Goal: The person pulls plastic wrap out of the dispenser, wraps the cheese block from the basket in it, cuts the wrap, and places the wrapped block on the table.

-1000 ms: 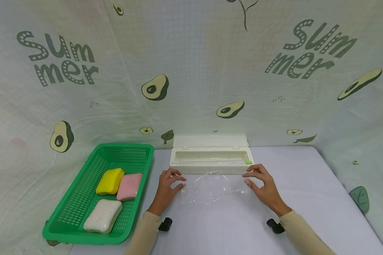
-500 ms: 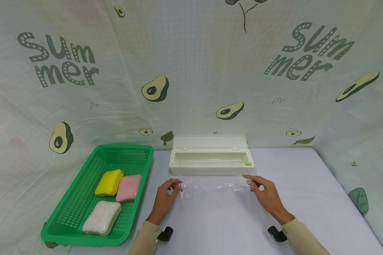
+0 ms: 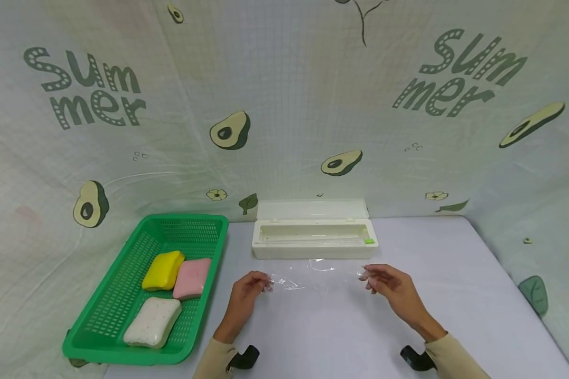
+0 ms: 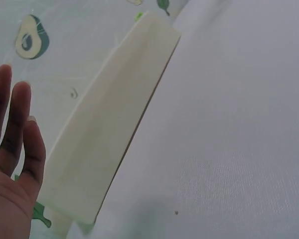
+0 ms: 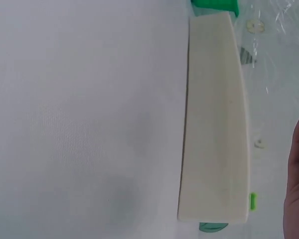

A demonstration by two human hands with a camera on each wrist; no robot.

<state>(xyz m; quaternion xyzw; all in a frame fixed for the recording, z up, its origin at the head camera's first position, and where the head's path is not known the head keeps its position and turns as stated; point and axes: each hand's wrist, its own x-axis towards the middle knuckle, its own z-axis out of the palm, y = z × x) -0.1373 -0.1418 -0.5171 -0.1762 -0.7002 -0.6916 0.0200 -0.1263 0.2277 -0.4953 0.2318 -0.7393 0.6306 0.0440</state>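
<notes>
A thin sheet of clear cling film (image 3: 313,276) stretches between my two hands in the head view, with creases catching the light. My left hand (image 3: 244,296) pinches its left end between thumb and fingers. At the right end, my right hand (image 3: 396,289) pinches it too. Just behind the film stands a white cling film dispenser (image 3: 315,252), its lid (image 3: 313,210) raised and a green slider (image 3: 369,241) at the right of its front edge. Each wrist view shows part of a hand beside the dispenser (image 4: 112,119); the gripping fingertips are mostly out of frame there.
To the left, a green basket (image 3: 200,337) holds a yellow soap bar (image 3: 163,270), a pink one (image 3: 192,278) and a white one (image 3: 153,322). A white-covered table (image 3: 332,337) lies beneath. An avocado-patterned cloth (image 3: 284,105) hangs behind.
Both hands have come back slightly from the dispenser toward the body, carrying the film. The sheet looks lifted and straighter than before. Dispenser and basket stay in place.
</notes>
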